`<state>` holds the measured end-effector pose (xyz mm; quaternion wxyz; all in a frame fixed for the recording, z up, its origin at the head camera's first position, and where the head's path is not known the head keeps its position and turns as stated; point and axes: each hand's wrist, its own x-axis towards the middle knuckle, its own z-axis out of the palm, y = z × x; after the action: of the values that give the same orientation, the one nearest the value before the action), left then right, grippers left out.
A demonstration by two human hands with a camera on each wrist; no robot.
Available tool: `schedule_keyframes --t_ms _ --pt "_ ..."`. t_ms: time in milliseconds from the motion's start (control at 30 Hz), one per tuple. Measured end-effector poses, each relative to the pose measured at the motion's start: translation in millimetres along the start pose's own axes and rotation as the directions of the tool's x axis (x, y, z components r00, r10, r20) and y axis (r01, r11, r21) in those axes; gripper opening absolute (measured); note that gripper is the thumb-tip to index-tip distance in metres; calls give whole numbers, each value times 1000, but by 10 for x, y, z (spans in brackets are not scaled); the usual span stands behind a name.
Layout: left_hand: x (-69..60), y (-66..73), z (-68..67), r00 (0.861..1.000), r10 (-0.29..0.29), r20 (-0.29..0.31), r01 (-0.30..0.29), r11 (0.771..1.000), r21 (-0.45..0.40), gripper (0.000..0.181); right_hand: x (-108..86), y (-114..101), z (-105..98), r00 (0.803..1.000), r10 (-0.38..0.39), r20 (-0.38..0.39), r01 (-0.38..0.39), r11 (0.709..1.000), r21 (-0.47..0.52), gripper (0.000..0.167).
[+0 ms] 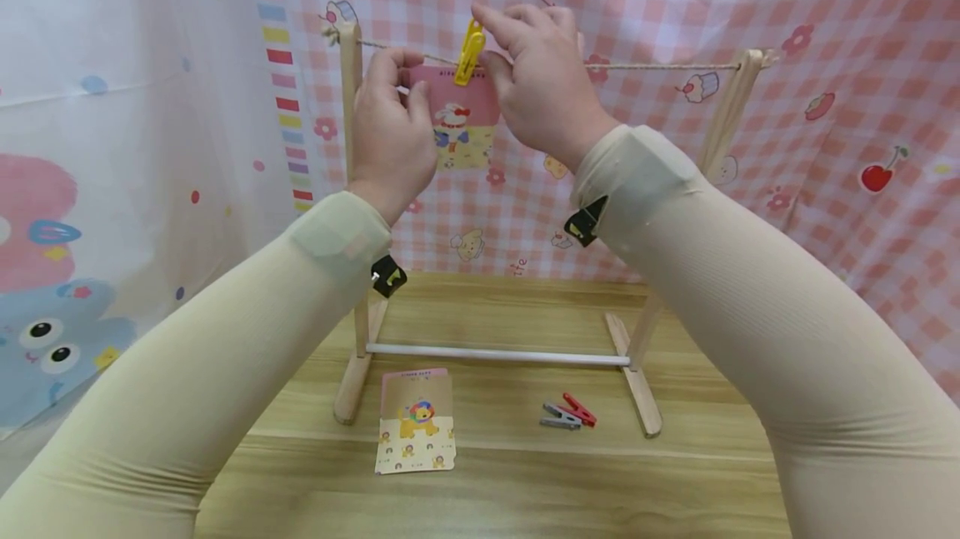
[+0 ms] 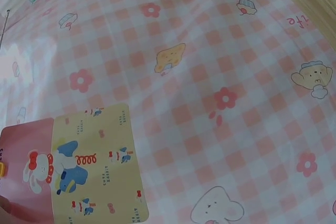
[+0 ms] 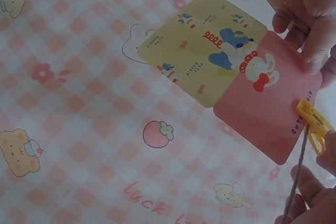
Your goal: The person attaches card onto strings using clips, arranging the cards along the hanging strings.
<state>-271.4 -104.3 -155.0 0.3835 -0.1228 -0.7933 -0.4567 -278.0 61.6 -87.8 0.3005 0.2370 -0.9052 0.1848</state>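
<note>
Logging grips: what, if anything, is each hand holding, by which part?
Left hand: rabbit card, by its upper left corner. Right hand: yellow clothespin, by its handle end.

Soft, bright light falls on the left hand (image 1: 395,127) and right hand (image 1: 543,77) in the head view, and the white curtain (image 1: 180,106) left of them looks pale. Both wrist views are dimmer and foggy. In the left one, a washed-out patch whitens the checked cloth (image 2: 194,114) past the card (image 2: 107,156). In the right one, both hands look shady.
</note>
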Motion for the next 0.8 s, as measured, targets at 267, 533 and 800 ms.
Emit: schedule_keyframes --t_ms 267,533,800 --pt "2 26 -15 1000 -21 10 21 999 -35 31 -21 -11 -45 999 -3 32 4 1000 -28 51" --pt "12 34 -19 999 -36 15 37 998 -53 32 -52 -15 -68 1000 7 27 -6 999 -38 52" --pt "3 32 -22 999 -49 16 50 997 -62 36 -164 23 -85 999 -23 -42 23 1000 -9 53"
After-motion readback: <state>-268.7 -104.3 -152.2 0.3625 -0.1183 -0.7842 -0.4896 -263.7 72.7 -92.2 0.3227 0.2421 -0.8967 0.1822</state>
